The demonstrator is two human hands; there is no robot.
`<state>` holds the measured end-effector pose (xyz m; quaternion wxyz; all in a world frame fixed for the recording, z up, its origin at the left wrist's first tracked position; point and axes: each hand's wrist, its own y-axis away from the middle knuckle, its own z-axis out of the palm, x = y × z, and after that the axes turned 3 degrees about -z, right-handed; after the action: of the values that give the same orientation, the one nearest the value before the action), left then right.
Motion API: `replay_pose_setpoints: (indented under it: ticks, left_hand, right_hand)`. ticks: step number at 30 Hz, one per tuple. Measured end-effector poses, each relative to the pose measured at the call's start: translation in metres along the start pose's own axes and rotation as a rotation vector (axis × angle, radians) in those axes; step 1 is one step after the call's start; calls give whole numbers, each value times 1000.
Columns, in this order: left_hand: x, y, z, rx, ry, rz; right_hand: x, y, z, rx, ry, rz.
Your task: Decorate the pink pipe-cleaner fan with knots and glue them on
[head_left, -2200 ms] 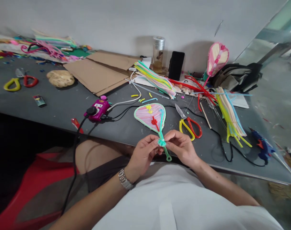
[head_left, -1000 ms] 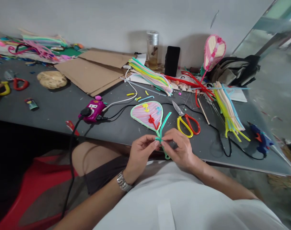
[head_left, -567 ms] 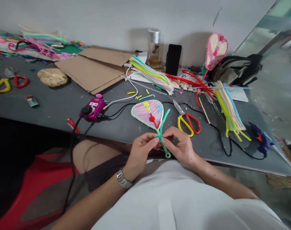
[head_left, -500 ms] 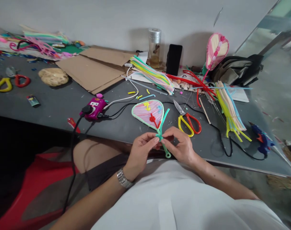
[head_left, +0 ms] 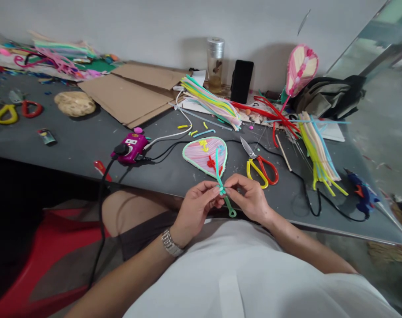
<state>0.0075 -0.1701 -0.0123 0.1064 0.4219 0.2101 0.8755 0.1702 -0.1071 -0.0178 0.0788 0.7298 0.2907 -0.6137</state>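
Note:
Between my two hands is a teal pipe cleaner (head_left: 218, 164), its lower end bent into a small looped shape and its free end standing up. My left hand (head_left: 201, 204) pinches the looped part from the left. From the right, my right hand (head_left: 249, 198) grips the same part with thumb and finger. Just beyond lies a fan-shaped piece (head_left: 196, 153) of pink and lilac pipe cleaners, edged in pale green, with yellow, red and blue decorations. Its green handle (head_left: 231, 211) ends in a small loop below my fingers. Scissors (head_left: 258, 165) with yellow and red handles lie open to the right.
A purple power socket (head_left: 131, 148) with cords sits left. Pipe cleaner bundles (head_left: 212, 104) lie at the back and right, near a glue gun (head_left: 362, 194). Behind are cardboard (head_left: 137, 95), a bottle (head_left: 215, 64), a phone (head_left: 242, 81) and a pink fan (head_left: 302, 70).
The free end of the teal pipe cleaner has swung left and now crosses over the fan-shaped piece. Both hands have stayed nearly in place, still pinching.

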Motion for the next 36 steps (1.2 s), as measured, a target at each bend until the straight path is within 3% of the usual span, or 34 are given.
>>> replay_pose_setpoints:
  ticks: [5, 11, 21, 26, 36]
  left_hand:
    - [-2, -3, -4, -77, 32, -63]
    - [-3, -4, -3, -39, -10, 14]
    - [-2, 5, -3, 79, -379, 472]
    - [1, 8, -1, 114, -568, 603]
    - [1, 7, -3, 62, -577, 577]
  right_hand:
    - [1, 0, -1, -112, -206, 103]
    - [0, -4, 1, -35, -269, 198]
    - [1, -5, -1, 10, -480, 329]
    - [-1, -5, 0, -5, -524, 365]
    - [-4, -6, 4, -25, -585, 375]
